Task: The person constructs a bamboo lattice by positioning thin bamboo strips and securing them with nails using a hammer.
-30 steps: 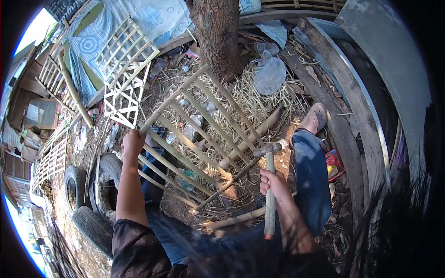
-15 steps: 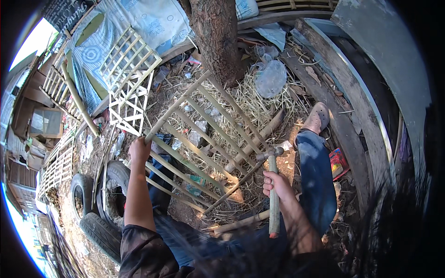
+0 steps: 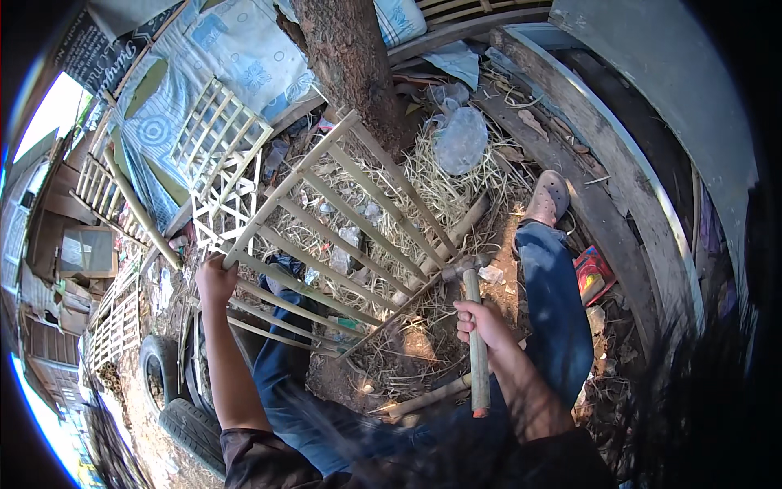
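My left hand (image 3: pixel 217 279) is closed around the near left corner of a slatted bamboo frame (image 3: pixel 293 213), which is held tilted above the ground. Its long slats run side by side between two end bars. In my right hand (image 3: pixel 491 324) is a hammer (image 3: pixel 478 359) with a pale wooden handle. The hammer's metal head points away from me, close beside the frame's right end bar. A round bamboo pole (image 3: pixel 472 224) lies under the frame's far right part, and another bamboo piece (image 3: pixel 432 397) rests on the ground between my legs.
A tree trunk (image 3: pixel 346 65) rises beyond the frame, with straw and a clear plastic bag (image 3: pixel 460 140) at its foot. Long planks (image 3: pixel 611 155) line the right side. Old tyres (image 3: pixel 192 428) lie at the left. A bamboo lattice (image 3: pixel 220 130) leans against blue patterned sheeting (image 3: pixel 236 57).
My left hand has shifted left and slightly down, and the bamboo frame has swung with it. The hammer stays in my right hand, its head now nearer the frame's end bar. The whole view has shifted slightly.
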### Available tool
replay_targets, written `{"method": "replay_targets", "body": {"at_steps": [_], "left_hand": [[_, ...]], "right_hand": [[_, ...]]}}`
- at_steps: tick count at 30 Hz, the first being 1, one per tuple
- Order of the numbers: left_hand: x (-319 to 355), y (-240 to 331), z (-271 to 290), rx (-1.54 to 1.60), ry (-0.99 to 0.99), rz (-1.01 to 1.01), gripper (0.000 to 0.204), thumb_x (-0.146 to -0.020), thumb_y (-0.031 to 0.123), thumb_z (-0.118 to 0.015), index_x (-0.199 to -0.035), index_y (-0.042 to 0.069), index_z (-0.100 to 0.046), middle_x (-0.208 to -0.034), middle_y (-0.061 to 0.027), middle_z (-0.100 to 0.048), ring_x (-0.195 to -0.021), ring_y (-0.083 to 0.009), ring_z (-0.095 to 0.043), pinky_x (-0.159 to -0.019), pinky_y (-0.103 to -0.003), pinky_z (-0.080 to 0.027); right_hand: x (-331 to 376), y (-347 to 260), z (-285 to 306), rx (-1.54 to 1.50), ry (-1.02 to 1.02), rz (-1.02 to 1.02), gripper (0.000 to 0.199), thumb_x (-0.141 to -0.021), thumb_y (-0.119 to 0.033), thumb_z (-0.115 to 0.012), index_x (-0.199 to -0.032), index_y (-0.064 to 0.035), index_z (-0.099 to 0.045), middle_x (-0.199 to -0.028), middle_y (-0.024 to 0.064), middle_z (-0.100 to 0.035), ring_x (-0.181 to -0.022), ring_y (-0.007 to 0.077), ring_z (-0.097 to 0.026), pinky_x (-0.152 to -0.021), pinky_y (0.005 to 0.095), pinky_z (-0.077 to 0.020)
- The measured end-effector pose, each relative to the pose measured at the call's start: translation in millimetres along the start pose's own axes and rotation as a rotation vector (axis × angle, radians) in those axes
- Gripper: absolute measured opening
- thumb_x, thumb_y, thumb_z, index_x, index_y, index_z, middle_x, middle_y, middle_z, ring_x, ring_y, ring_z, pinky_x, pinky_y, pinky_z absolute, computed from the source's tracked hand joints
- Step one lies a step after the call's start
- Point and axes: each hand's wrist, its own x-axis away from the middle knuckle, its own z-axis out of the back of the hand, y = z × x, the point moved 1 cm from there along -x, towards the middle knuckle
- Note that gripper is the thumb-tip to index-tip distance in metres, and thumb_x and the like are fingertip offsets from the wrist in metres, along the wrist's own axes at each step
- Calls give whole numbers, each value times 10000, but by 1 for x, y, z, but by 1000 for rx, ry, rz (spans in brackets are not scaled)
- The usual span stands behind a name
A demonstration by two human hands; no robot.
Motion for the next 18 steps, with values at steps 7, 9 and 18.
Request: {"method": "replay_targets", "body": {"at_steps": [7,9,18], "left_hand": [[-14,-2,87,81,110,-14,201,-756,116,-726,-675,-20,-602,-585,-158,-520,-497,-313,-506,-507,-389,-389],[-18,-13,113,103,86,86,200,-769,112,-727,-677,-25,-614,-553,-146,-514,-462,-245,-476,-493,-377,-373],[-44,-88,203,-84,128,285,339,-800,287,-755,-687,-24,-679,-500,-86,-583,-450,-166,-555,-484,-353,-421]], "right_hand": [[5,-6,7,-48,53,31,178,-851,-127,-666,-774,-107,-506,-646,-38,-470,-504,62,-445,-453,270,-384],[1,-2,8,-41,33,22,172,-851,-126,-665,-783,-106,-508,-648,-40,-473,-508,61,-446,-455,268,-380],[-2,1,6,58,-5,-27,139,-868,-145,-644,-912,-86,-526,-649,-54,-454,-505,55,-435,-455,263,-372]]}}
